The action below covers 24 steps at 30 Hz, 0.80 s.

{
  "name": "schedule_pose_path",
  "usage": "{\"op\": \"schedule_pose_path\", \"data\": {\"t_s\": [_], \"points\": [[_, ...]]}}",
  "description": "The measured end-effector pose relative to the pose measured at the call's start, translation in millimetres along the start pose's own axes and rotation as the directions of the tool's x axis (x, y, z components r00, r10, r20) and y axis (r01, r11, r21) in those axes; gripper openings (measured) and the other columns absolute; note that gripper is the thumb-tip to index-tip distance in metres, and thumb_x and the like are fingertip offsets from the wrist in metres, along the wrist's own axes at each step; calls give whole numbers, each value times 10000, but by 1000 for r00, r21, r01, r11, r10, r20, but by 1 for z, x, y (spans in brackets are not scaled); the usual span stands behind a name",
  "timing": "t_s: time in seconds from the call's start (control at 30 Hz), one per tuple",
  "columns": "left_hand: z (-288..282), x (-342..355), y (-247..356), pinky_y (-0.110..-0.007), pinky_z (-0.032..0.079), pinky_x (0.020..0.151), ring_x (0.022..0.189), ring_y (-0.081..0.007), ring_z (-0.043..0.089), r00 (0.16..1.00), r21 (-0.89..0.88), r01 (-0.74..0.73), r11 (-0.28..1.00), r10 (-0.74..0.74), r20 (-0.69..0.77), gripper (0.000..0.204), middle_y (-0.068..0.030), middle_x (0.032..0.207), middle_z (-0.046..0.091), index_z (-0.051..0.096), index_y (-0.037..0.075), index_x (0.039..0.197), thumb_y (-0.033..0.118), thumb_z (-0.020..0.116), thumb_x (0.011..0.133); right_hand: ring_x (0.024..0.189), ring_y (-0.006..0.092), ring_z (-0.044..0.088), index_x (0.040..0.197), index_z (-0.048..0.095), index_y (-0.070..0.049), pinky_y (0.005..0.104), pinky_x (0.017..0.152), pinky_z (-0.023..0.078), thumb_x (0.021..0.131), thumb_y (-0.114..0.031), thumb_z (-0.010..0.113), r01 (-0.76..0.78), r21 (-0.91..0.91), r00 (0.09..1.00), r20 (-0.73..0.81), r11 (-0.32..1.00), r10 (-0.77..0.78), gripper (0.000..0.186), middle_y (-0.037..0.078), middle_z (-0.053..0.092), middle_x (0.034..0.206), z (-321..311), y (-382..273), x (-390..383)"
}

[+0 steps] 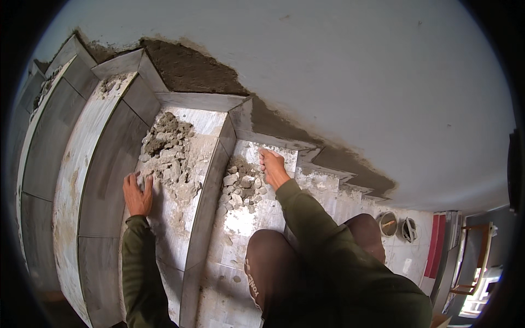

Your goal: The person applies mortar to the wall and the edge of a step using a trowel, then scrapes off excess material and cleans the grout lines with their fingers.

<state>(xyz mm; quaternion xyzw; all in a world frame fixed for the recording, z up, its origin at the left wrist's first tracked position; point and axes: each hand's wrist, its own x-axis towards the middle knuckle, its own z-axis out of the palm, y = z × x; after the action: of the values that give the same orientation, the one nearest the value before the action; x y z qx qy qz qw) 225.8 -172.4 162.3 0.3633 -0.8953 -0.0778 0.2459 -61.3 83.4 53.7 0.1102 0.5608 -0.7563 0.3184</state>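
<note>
The two hands are well apart. The left hand [138, 195], toward nine o'clock from the centre of the view, is loosely spread with bent fingers at the inner side of a tiled stair tread [206, 117]; I cannot tell whether its fingertips touch the tile. The right hand [273, 165], almost at the centre, is curled in with thumb and fingers together, and whether anything small is pinched inside cannot be told. A heap of broken mortar rubble [170, 146] lies on that tread, just beyond the left hand at one o'clock from it. A second pile of grey rubble chunks [240, 188] lies on the next tread down [240, 223], just beside the right hand at about eight o'clock from it. A grey wood-grain riser tile [203, 229] stands between the two piles. Both forearms wear dark green sleeves [307, 213], and brown-clad knees [276, 262] show at six o'clock. Stepped skirting tiles [199, 100] follow the grey wall [361, 71], with a rough dark mortar patch [188, 68] above them at eleven o'clock. At four o'clock, a round bucket [388, 224] and another dark container [408, 229] stand side by side on pale floor tiles [404, 256], near a red strip [435, 246]
</note>
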Motion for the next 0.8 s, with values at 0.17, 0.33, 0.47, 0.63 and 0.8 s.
{"op": "schedule_pose_path", "data": {"t_s": [0.17,0.33,0.47,0.63,0.8], "points": [[23,-32,-30,-437,320,1025,1208,-376,414,1000,25,-23,999,23,-17,480,-222,1273,442,500,-5,1234,354,551,920,588,73,465,911,619,-43,212,451,347,818,-177,689,6,115,997,-76,993,3,178,-8,537,726,22,15,40],[20,-31,-14,-431,312,1036,1219,-368,407,998,4,47,999,-47,37,460,-209,1295,436,489,-5,1254,328,524,940,592,72,476,957,647,-30,212,447,353,825,-178,681,76,192,992,-113,978,-55,201,-1,554,730,29,26,66],[21,-29,-10,-432,305,1040,1219,-367,404,998,0,44,999,-44,54,445,-206,1295,436,486,-6,1253,320,509,950,593,76,483,970,662,-14,215,504,389,832,-170,679,179,208,965,-228,962,-130,209,-3,585,762,33,37,75],[20,-31,-19,-441,304,1036,1217,-371,406,998,15,30,999,-31,54,431,-210,1307,430,480,-9,1254,310,486,965,621,74,498,975,668,-3,230,591,429,842,-155,681,402,24,883,-274,915,-380,202,-2,607,764,21,50,77],[25,-30,-12,-436,313,1029,1212,-367,415,998,19,25,1000,-26,58,432,-203,1299,442,485,-9,1252,317,481,969,694,203,580,851,661,-31,333,665,458,821,-210,671,614,-485,696,-39,623,-717,182,76,624,745,-6,44,84]]}}
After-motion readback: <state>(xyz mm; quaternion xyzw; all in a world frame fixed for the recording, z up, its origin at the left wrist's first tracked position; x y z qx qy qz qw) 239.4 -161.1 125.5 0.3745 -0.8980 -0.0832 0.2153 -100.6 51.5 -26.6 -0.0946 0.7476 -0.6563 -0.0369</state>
